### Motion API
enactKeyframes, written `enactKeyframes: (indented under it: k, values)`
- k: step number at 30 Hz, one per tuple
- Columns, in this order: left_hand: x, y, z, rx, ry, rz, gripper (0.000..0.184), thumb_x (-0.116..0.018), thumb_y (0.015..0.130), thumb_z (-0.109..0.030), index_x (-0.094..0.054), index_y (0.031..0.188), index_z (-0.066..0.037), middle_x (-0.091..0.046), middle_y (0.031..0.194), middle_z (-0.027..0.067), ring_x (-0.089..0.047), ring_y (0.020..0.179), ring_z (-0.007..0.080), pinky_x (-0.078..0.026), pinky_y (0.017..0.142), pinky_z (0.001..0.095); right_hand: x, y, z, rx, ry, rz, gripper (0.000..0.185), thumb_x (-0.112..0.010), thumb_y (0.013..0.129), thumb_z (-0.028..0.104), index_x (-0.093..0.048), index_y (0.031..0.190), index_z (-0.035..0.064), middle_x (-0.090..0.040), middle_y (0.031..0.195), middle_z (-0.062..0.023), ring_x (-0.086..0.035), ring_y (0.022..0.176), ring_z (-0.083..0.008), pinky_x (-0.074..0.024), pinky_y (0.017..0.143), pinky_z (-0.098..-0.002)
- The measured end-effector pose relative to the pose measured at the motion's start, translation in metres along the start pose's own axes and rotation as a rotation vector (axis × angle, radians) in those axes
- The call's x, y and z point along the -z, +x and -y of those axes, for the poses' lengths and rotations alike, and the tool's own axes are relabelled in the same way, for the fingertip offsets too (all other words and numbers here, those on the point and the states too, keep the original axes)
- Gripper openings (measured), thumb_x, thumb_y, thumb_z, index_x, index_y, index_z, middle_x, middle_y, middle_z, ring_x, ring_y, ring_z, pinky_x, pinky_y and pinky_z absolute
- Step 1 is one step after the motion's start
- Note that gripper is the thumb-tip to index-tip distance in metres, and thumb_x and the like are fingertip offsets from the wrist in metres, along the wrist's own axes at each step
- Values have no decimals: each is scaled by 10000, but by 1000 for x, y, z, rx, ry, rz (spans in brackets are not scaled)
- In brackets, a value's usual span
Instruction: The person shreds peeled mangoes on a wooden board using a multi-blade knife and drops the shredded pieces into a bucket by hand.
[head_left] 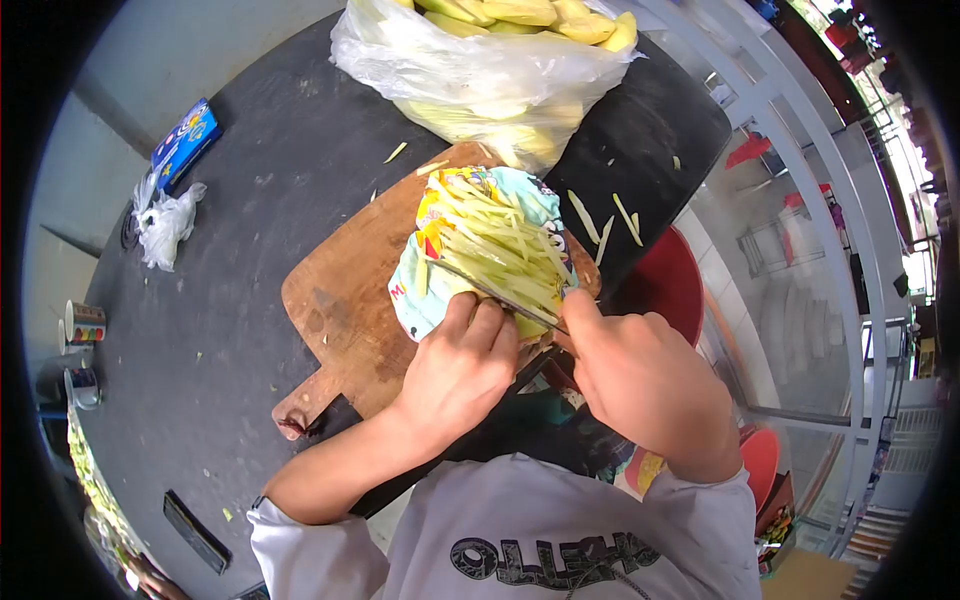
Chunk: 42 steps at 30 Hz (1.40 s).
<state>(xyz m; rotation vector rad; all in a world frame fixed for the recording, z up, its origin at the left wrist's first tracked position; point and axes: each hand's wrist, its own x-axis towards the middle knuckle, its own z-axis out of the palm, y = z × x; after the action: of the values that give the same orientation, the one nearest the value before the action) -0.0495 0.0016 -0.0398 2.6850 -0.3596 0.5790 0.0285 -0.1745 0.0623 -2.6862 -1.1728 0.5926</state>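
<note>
A knife [500, 298] is gripped in my right hand [640, 365], its blade slanting up and left across pale green-yellow fruit. My left hand [465, 360] is closed, fingers curled beside the blade on a peeled mango piece [455, 285], which is mostly hidden. Thin mango strips [500, 235] are heaped just beyond the blade. Beneath them lies a light-blue printed cloth [408, 295], spread over a wooden cutting board [345, 275] whose handle points toward the lower left.
A plastic bag [470, 90] full of peeled mangoes stands behind the board on the black table [210, 330]. Loose strips lie to the right. At left are a blue packet [185, 142], a crumpled white bag [168, 228] and cups [84, 322]. A red tub [672, 285] sits below the right edge.
</note>
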Motion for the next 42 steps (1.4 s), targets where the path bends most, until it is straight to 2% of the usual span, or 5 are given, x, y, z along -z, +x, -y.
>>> enactKeyframes:
  k: [7,9,16,37,42]
  values:
    - [-1,0,1,15,-17,-1,187,-679,728,-67,-665,884,36,-583,934,122,-604,988,316,-630,693,378,-23,17,-11,99,61,-143,271,-659,873,27,-487,1077,-21,-664,734,-239,-678,735,-474,-530,654,-558]
    - [-1,0,2,25,-41,-13,166,-676,738,-64,-659,872,31,-585,925,120,-605,993,315,-630,686,379,-4,5,1,22,-10,6,361,-586,922,48,-491,1240,-92,-675,797,-269,-704,732,-447,-576,642,-521]
    - [1,0,6,47,-58,18,143,-684,769,-60,-656,879,27,-594,918,126,-605,984,323,-625,708,395,-33,20,-5,40,43,-161,330,-670,883,51,-494,1145,-46,-658,729,-247,-671,745,-487,-542,709,-570]
    - [2,-3,8,68,-148,6,127,-667,760,-41,-640,867,24,-609,931,149,-608,986,336,-575,807,426,-16,6,4,68,-4,-69,251,-574,921,23,-485,1131,-84,-668,752,-270,-699,725,-459,-571,634,-520]
    - [2,-3,9,56,-113,30,122,-667,762,-38,-638,865,21,-612,939,148,-611,990,335,-581,812,422,-37,21,-3,38,104,-142,311,-664,898,71,-497,1139,-30,-655,803,-271,-664,800,-495,-520,702,-583]
